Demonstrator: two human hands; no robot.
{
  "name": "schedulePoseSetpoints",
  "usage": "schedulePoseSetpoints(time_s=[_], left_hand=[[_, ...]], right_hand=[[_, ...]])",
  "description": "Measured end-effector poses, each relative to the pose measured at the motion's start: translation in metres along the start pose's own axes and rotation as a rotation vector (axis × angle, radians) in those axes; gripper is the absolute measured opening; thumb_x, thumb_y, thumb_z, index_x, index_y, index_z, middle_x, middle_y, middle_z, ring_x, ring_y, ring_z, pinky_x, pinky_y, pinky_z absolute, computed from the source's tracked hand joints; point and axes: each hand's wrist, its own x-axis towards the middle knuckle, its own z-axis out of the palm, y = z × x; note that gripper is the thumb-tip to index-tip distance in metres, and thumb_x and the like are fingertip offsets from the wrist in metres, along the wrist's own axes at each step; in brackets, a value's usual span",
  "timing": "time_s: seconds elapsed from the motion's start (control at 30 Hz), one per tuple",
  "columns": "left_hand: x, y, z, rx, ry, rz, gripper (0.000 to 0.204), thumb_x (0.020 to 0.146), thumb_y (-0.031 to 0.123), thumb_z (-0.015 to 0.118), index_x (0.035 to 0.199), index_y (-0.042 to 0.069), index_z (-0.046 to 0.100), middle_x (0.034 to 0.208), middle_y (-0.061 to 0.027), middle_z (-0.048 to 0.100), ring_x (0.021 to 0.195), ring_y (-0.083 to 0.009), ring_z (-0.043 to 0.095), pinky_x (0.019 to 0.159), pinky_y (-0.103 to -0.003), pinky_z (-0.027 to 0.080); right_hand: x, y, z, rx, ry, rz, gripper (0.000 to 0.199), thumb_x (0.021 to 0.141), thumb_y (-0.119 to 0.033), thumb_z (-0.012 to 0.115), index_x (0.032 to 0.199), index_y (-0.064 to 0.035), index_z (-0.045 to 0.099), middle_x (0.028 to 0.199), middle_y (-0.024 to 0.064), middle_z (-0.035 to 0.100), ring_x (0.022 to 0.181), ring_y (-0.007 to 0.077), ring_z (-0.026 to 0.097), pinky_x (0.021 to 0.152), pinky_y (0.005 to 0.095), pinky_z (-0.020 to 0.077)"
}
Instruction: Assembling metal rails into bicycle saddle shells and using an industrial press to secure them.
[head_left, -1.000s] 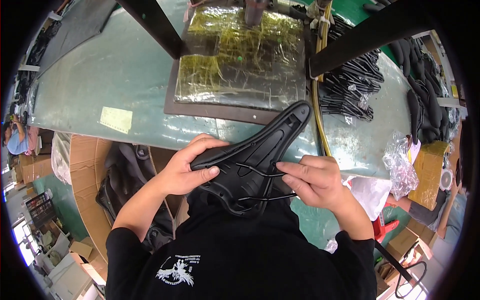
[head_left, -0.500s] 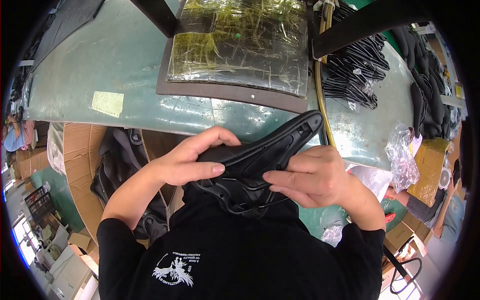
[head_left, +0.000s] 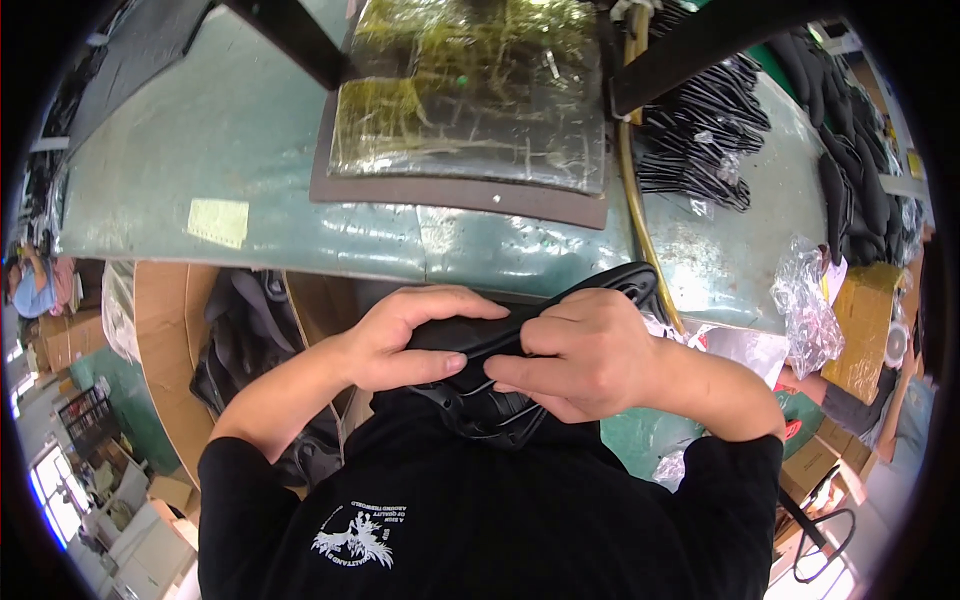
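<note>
The saddle [head_left: 470, 333] is in the middle of the frame, tilted, its nose toward the right, its wide end just beside the black shirt [head_left: 480, 500]. The left hand [head_left: 390, 338] has a part-open grip across the wide end, thumb and fingers bearing on it. The right hand [head_left: 590, 350] has its grip closed at the underside; its curled fingers hide which part they pinch. If the left thumb slips on the smooth cover, the saddle could twist or drop; hard pushing by the right hand might scrape its fingers.

The hose [head_left: 643, 212] hangs close by the nose and could snag it. Beyond, the tabletop [head_left: 140, 190] bears a film-covered plate [head_left: 470, 130] and black rods [head_left: 700, 140], with two posts [head_left: 290, 42] in the way. A carton [head_left: 170, 350] stands at the left.
</note>
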Motion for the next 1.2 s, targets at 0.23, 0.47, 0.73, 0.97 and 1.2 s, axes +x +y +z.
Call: schedulePoseSetpoints(time_s=[0.23, 0.47, 0.73, 0.97, 1.2], left_hand=[[-0.006, 0.003, -0.002, -0.353, 0.420, -0.117, 0.057, 0.096, 0.016, 0.069, 0.148, -0.006, 0.060, 0.144, -0.0156, 0.066, 0.134, -0.0250, 0.062, 0.117, -0.039, 0.044], [0.073, -0.002, -0.040, -0.006, 0.896, 0.024, 0.045, 0.108, 0.021, 0.064, 0.145, -0.004, 0.061, 0.140, -0.0150, 0.067, 0.124, -0.0211, 0.066, 0.108, -0.035, 0.052], [0.135, -0.003, -0.083, 1.240, 0.982, 0.359, 0.021, 0.095, 0.010, 0.076, 0.080, -0.003, 0.068, 0.123, -0.0250, 0.074, 0.094, -0.0430, 0.073, 0.081, -0.044, 0.059], [0.138, -0.011, -0.098, 1.265, 0.959, 0.412, 0.016, 0.094, 0.009, 0.075, 0.087, -0.003, 0.067, 0.124, -0.0249, 0.075, 0.098, -0.0428, 0.074, 0.084, -0.044, 0.061], [0.130, -0.009, -0.089, 1.191, 1.046, 0.374, 0.040, 0.088, 0.013, 0.080, 0.121, 0.002, 0.061, 0.138, -0.0238, 0.066, 0.118, -0.0433, 0.068, 0.097, -0.048, 0.057]], right_hand=[[0.023, 0.023, -0.027, -0.221, 0.251, 0.091, 0.043, 0.083, -0.027, 0.088, 0.119, -0.0060, 0.075, 0.127, 0.0144, 0.067, 0.112, 0.0372, 0.067, 0.099, 0.0451, 0.0521], [0.044, 0.074, 0.024, -0.380, 0.465, 0.567, 0.064, 0.089, -0.022, 0.078, 0.142, 0.0073, 0.056, 0.138, 0.0328, 0.061, 0.105, 0.0456, 0.073, 0.089, 0.0466, 0.0625], [0.085, 0.135, 0.019, -0.519, 0.573, 0.519, 0.055, 0.081, -0.014, 0.073, 0.134, -0.0004, 0.066, 0.130, 0.0230, 0.069, 0.099, 0.0393, 0.075, 0.083, 0.0454, 0.0631], [0.088, 0.146, 0.025, -0.535, 0.667, 0.495, 0.057, 0.088, -0.024, 0.077, 0.138, 0.0007, 0.062, 0.130, 0.0233, 0.069, 0.100, 0.0400, 0.075, 0.081, 0.0451, 0.0631], [0.086, 0.133, 0.023, -0.423, 0.682, 0.531, 0.076, 0.097, -0.040, 0.076, 0.147, 0.0114, 0.050, 0.135, 0.0331, 0.065, 0.119, 0.0495, 0.067, 0.102, 0.0503, 0.0562]])
